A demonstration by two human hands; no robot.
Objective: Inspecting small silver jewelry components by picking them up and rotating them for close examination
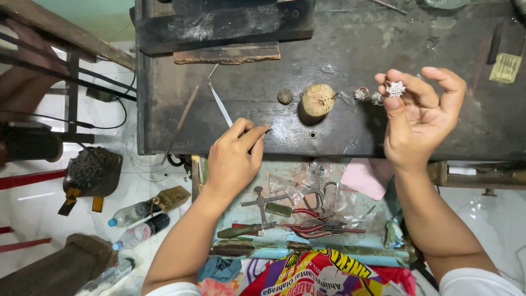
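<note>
My right hand (419,118) is raised over the dark workbench (350,49), palm toward me, pinching a small silver flower-shaped ornament (395,88) between thumb and fingertips. Two more small silver pieces (368,96) lie on the bench just left of it. At the bench's front edge my left hand (234,159) pinches a thin dark tool (263,130) whose tip touches the bench top. A round pale wooden stump (318,100) and a small dark lump (285,96) stand between the hands.
A thin metal strip (219,101) and a rod (181,123) lie on the bench's left. An open drawer (307,219) below holds pliers, a screwdriver and plastic bags. Plastic bottles (134,222) and a dark perforated block (93,170) lie on the white floor at left.
</note>
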